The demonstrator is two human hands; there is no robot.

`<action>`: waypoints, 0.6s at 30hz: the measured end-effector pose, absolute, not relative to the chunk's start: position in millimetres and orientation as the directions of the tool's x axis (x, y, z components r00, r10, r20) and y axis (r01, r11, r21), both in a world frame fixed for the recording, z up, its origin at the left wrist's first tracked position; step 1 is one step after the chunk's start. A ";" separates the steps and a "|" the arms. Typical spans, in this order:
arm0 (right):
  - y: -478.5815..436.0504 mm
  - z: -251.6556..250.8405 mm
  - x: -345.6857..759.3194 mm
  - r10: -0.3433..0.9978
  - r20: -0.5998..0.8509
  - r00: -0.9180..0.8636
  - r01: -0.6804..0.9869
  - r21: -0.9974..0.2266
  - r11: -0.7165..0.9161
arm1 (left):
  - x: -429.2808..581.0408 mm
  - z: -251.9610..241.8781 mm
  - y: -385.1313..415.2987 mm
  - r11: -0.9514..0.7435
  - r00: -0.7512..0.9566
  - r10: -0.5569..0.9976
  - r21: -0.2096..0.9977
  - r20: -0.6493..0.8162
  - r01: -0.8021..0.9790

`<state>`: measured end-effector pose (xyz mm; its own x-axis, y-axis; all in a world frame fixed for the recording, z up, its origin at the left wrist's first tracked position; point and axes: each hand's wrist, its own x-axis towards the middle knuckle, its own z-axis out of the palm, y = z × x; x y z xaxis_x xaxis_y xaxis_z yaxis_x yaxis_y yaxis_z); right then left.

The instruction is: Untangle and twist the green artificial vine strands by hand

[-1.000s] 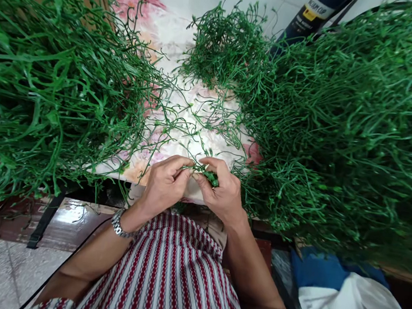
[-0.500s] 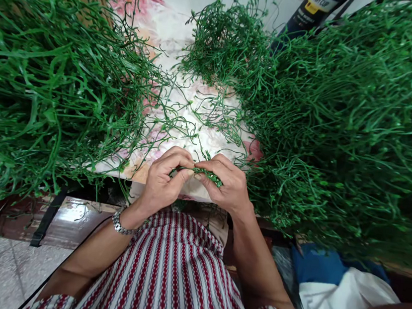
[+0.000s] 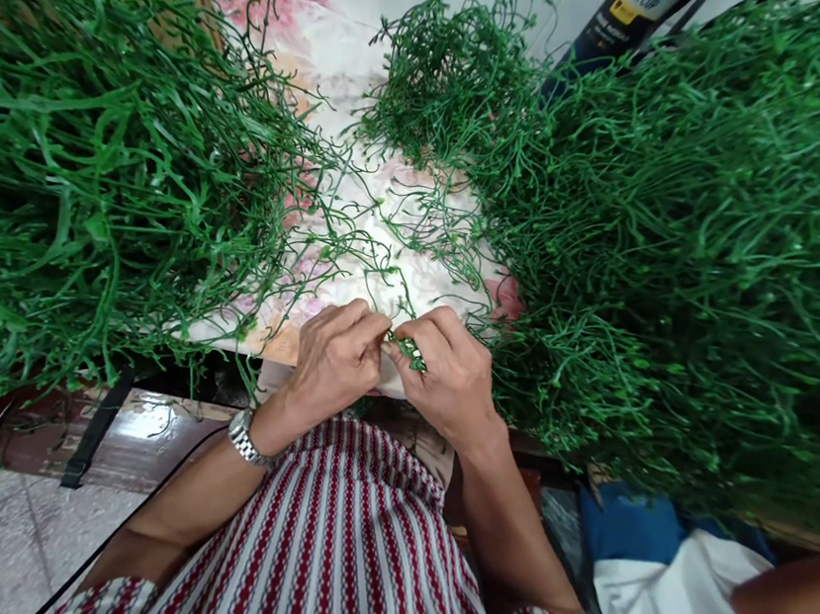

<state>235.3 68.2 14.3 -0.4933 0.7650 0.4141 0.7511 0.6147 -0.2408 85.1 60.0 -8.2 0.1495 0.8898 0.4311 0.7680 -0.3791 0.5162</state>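
Note:
A small green plastic plant sprig (image 3: 411, 352) is pinched between the thumb and fingers of my right hand (image 3: 447, 366). My left hand (image 3: 341, 350) is closed against the sprig's left end, its knuckles turned up. The left fingertips nearly meet the right ones and hide most of what they grip. Just beyond the fingers, thin loose stems (image 3: 401, 291) lie on the flower-patterned cloth (image 3: 360, 286).
A big heap of leafy green stems (image 3: 97, 179) covers the left side, and a finer heap (image 3: 701, 253) the right. A smaller tuft (image 3: 454, 73) stands behind, near a dark bottle (image 3: 608, 33). Another person's arm (image 3: 793, 598) shows at lower right.
My left hand has rolled over so that its back faces up and its thumb is out of sight. Less of the sprig shows between the hands. My right hand has barely moved.

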 end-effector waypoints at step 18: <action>66.9 9.3 235.0 0.891 0.303 -0.340 0.592 -0.667 0.452 | 79.5 -9.3 62.0 -0.430 0.171 0.890 0.652 0.424 0.624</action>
